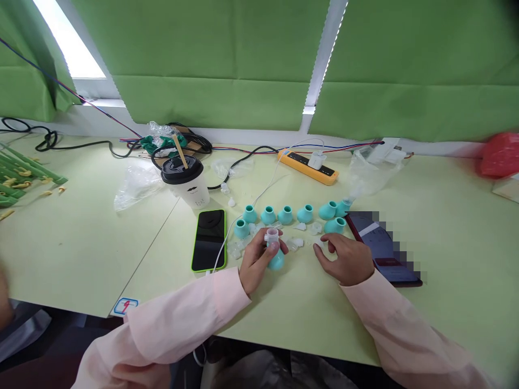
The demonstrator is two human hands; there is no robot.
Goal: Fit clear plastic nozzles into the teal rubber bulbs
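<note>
My left hand [259, 256] is closed around a teal squeeze bulb [276, 260] with a pale, translucent collar fitted at its neck, its opening facing up. My right hand [344, 259] hovers low over the table, thumb and forefinger apart beside a small clear plastic piece [317, 242]; whether they touch it is hard to see. Between the hands lie more clear plastic parts [298, 242]. Behind them stands a row of teal bulbs [285, 215], mouths up, with a tilted one [334, 225] at the right end and another [241, 229] at the left.
A green-cased phone [208, 240] with a white cable lies left, below a lidded paper cup [190, 183]. At right is a dark tablet-like device [381, 243], partly pixelated. A yellow power strip [308, 166] and plastic bags [373, 170] sit farther back. Another person's arm [5, 297] shows far left.
</note>
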